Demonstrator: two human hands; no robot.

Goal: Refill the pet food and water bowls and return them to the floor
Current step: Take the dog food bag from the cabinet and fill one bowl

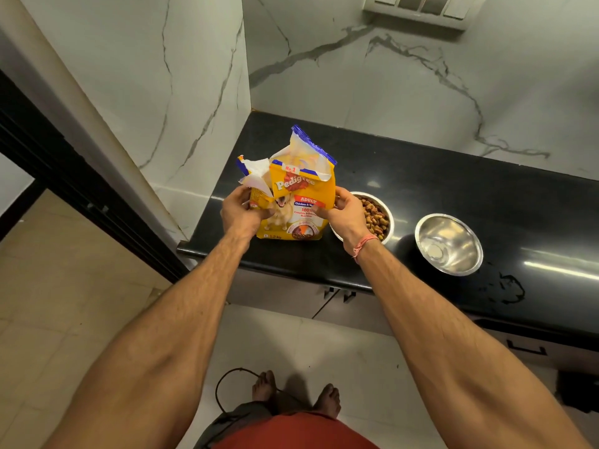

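A yellow pet food bag (pixel 299 192) stands upright on the black counter (pixel 453 196), its torn top open. My left hand (pixel 241 212) grips the bag's left side near the torn flap. My right hand (pixel 345 212) holds its right side, fingers curled round the edge. Just right of the bag, partly behind my right hand, sits a steel bowl (pixel 387 210) holding brown kibble. Farther right stands a second steel bowl (pixel 449 243) with nothing visible in it.
A marble wall (pixel 389 76) rises behind the counter and at its left end. Water spots (pixel 510 288) lie near the counter's front edge at the right. A dark cord (pixel 227 384) loops on the tiled floor by my bare feet. Cabinet handles (pixel 340 294) sit below the counter.
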